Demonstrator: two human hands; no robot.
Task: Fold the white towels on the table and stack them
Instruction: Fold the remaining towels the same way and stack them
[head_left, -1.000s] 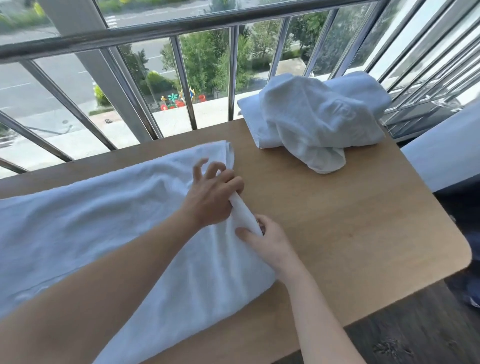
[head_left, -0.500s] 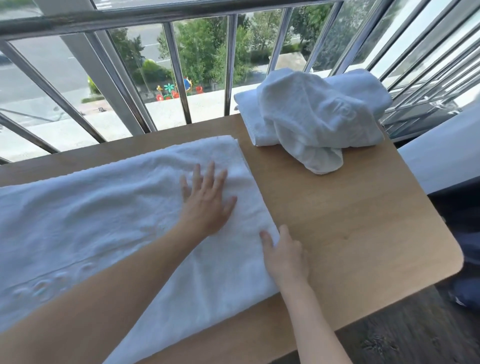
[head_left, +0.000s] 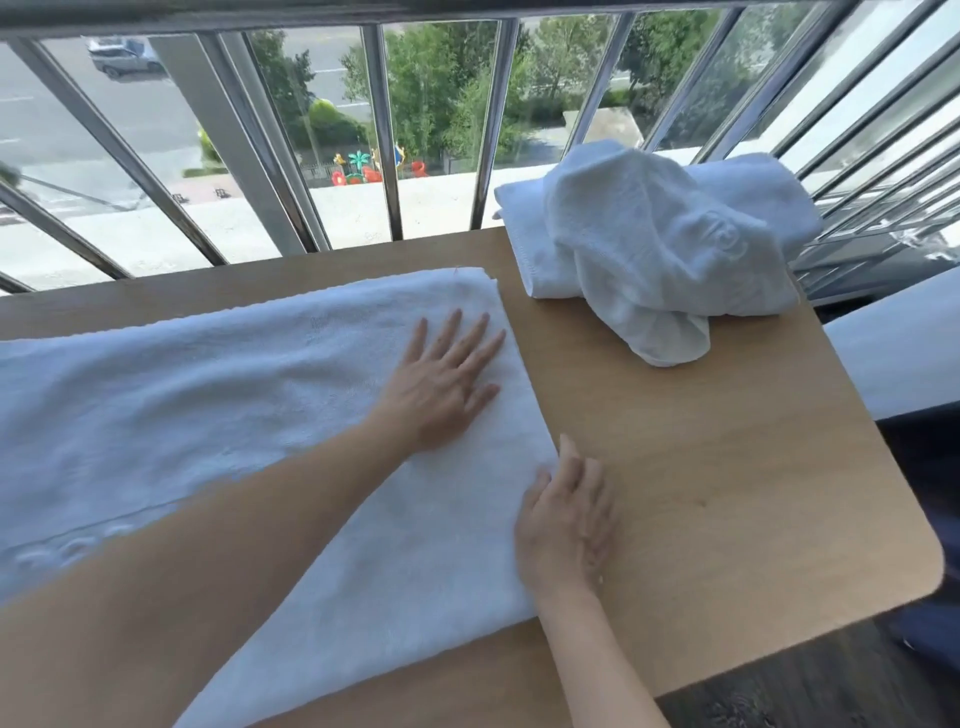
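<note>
A long white towel (head_left: 218, 395) lies flat across the left half of the wooden table (head_left: 727, 493). My left hand (head_left: 441, 384) presses flat on the towel's right end, fingers straight and spread. My right hand (head_left: 566, 519) rests at the towel's right edge, fingers straight, partly on the cloth and partly on the wood. At the far right corner a folded white towel (head_left: 524, 244) lies with a crumpled white towel (head_left: 660, 260) heaped on top of it.
A metal railing (head_left: 384, 135) runs along the table's far edge and round the right side. The table's rounded right corner (head_left: 924, 582) drops to a dark floor. A white surface (head_left: 898, 358) sits beyond the right edge.
Both hands let go of the towel's rolled edge and laid it flat. My left hand now presses open on the towel; my right hand slid to the right edge.
</note>
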